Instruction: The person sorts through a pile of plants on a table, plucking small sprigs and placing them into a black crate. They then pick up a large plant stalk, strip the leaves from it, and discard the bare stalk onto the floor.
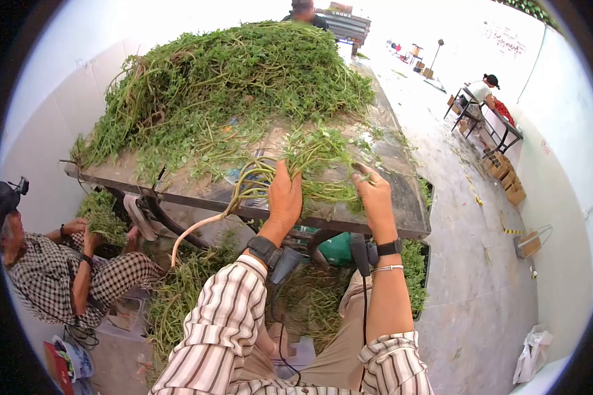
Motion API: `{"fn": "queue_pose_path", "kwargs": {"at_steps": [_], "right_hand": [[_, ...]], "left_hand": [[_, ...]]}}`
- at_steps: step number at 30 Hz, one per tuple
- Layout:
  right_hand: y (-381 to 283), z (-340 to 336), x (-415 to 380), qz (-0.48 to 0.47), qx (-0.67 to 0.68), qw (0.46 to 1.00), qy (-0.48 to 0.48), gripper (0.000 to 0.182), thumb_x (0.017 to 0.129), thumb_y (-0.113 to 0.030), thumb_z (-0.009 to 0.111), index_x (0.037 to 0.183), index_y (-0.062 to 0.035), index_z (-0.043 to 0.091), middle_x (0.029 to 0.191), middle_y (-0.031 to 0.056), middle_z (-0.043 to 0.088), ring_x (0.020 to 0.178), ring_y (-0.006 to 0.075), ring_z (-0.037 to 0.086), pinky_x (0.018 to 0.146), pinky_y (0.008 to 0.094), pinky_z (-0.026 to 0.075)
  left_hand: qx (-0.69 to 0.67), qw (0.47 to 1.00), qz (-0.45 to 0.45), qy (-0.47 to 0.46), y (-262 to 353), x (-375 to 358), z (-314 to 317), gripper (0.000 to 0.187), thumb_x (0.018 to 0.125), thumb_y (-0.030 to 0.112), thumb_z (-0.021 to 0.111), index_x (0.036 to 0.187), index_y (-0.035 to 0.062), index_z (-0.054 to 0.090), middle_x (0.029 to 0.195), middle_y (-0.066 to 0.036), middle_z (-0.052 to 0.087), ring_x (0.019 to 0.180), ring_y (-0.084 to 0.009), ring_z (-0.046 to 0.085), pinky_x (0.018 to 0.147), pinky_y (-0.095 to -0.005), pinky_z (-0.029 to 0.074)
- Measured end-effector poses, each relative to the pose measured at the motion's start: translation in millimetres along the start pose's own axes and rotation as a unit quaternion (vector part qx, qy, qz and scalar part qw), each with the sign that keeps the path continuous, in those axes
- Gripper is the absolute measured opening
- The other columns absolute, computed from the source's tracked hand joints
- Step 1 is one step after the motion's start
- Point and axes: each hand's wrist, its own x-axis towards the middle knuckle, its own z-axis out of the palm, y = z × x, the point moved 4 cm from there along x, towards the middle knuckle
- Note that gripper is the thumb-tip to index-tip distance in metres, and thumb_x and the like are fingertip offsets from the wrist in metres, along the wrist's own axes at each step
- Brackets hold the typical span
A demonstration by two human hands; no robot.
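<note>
My left hand [285, 199] is closed around a leafy green plant [319, 153], held just above the front edge of the table. The plant's several curved stems run left out of that hand and join into one long, pale root [192, 229] that hangs past the edge. At the plant's right side, my right hand [375, 199] has thumb and fingers pinched together on its outer stems and leaves. Its exact fingertip contact is partly hidden.
A tall heap of similar plants [244, 85] covers much of the table [395, 220]. More greens [184, 289] lie below around my legs. To the left a seated person [53, 263] handles greens; another person [478, 99] sits at a far right table. Cardboard boxes [504, 174] line the wall.
</note>
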Motion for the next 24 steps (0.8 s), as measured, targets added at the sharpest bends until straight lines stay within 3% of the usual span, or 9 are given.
{"fn": "queue_pose_path", "kwargs": {"at_steps": [2, 4, 7, 11, 13, 16, 18, 22, 24], "right_hand": [[4.4, 5.4, 2.5, -0.008, -0.007, 1.000, -0.010, 0.032, 0.083, -0.016, 0.061, 0.110, 0.0014, 0.063, 0.096, 0.0074, 0.065, 0.081, 0.0107, 0.055, 0.073, 0.0278, 0.045], [10.5, 11.3, 7.6, -0.048, -0.040, 0.998, -0.033, 0.027, 0.085, -0.016, 0.061, 0.104, 0.0026, 0.063, 0.075, -0.0049, 0.056, 0.066, 0.0037, 0.044, 0.059, 0.0212, 0.036], [10.6, 3.2, 5.3, -0.001, 0.008, 1.000, -0.021, 0.026, 0.083, -0.016, 0.061, 0.101, 0.0031, 0.065, 0.083, 0.0027, 0.063, 0.072, 0.0085, 0.050, 0.065, 0.0259, 0.042], [6.2, -20.0, 3.8, -0.044, 0.017, 0.997, 0.064, 0.023, 0.083, -0.016, 0.063, 0.098, 0.0016, 0.065, 0.076, -0.0010, 0.060, 0.066, 0.0061, 0.044, 0.059, 0.0235, 0.037], [11.0, -30.5, 0.9, 0.019, 0.152, 0.982, 0.112, 0.023, 0.086, -0.019, 0.062, 0.099, -0.0002, 0.065, 0.073, -0.0027, 0.057, 0.063, 0.0044, 0.041, 0.056, 0.0235, 0.034], [4.3, -39.7, -5.1, 0.089, 0.200, 0.963, 0.160, 0.021, 0.088, -0.020, 0.059, 0.097, -0.0017, 0.064, 0.066, -0.0054, 0.049, 0.060, 0.0040, 0.038, 0.053, 0.0224, 0.031], [4.8, -45.5, -6.8, 0.099, 0.209, 0.963, 0.139, 0.020, 0.088, -0.019, 0.059, 0.096, -0.0019, 0.063, 0.064, -0.0063, 0.046, 0.059, 0.0043, 0.037, 0.052, 0.0222, 0.031], [15.7, -43.0, -4.5, 0.111, 0.284, 0.947, 0.099, 0.018, 0.089, -0.020, 0.058, 0.093, -0.0034, 0.063, 0.060, -0.0088, 0.041, 0.056, 0.0049, 0.037, 0.049, 0.0215, 0.032], [23.1, -40.6, -1.1, 0.116, 0.317, 0.940, 0.056, 0.018, 0.089, -0.021, 0.057, 0.094, -0.0041, 0.061, 0.060, -0.0088, 0.039, 0.053, 0.0047, 0.037, 0.047, 0.0221, 0.031]], "left_hand": [[-0.007, 1.000, -0.019, -0.022, 2.9, 0.8, -2.1, 0.036, 0.091, 0.018, 0.052, 0.117, -0.0042, 0.043, 0.092, -0.028, 0.059, 0.084, -0.0479, 0.054, 0.067, -0.0500, 0.042], [-0.015, 0.998, -0.038, -0.044, 2.3, 0.7, -1.4, 0.037, 0.091, 0.018, 0.052, 0.118, -0.0043, 0.043, 0.093, -0.028, 0.059, 0.086, -0.0473, 0.054, 0.068, -0.0502, 0.042], [-0.018, 0.998, -0.044, -0.040, -1.3, -0.1, 0.1, 0.037, 0.090, 0.017, 0.053, 0.119, -0.0038, 0.042, 0.096, -0.028, 0.058, 0.088, -0.0471, 0.054, 0.070, -0.0502, 0.042], [-0.028, 0.995, -0.078, -0.048, -8.7, -0.7, 2.2, 0.046, 0.091, 0.019, 0.052, 0.126, -0.0067, 0.038, 0.103, -0.028, 0.057, 0.095, -0.0454, 0.054, 0.076, -0.0480, 0.042], [-0.033, 0.994, -0.088, -0.047, -16.8, -2.0, 7.5, 0.049, 0.091, 0.019, 0.052, 0.128, -0.0081, 0.036, 0.106, -0.028, 0.057, 0.097, -0.0444, 0.054, 0.077, -0.0472, 0.042], [-0.002, 0.999, -0.049, 0.009, -17.6, -0.3, 6.3, 0.054, 0.091, 0.020, 0.051, 0.131, -0.0104, 0.032, 0.110, -0.028, 0.056, 0.100, -0.0413, 0.055, 0.081, -0.0449, 0.043], [-0.086, 0.985, -0.142, -0.048, -14.5, 0.5, 4.9, 0.054, 0.092, 0.019, 0.050, 0.132, -0.0104, 0.030, 0.099, -0.024, 0.060, 0.091, -0.0375, 0.058, 0.077, -0.0436, 0.043], [-0.101, 0.980, -0.162, -0.059, -0.8, 2.4, -1.5, 0.042, 0.092, 0.017, 0.049, 0.124, -0.0081, 0.038, 0.085, -0.017, 0.063, 0.080, -0.0341, 0.059, 0.071, -0.0427, 0.043], [-0.097, 0.987, -0.118, -0.046, -2.4, 3.1, -0.8, 0.025, 0.092, 0.014, 0.049, 0.110, -0.0038, 0.044, 0.075, -0.012, 0.062, 0.072, -0.0333, 0.058, 0.065, -0.0422, 0.042]]}}
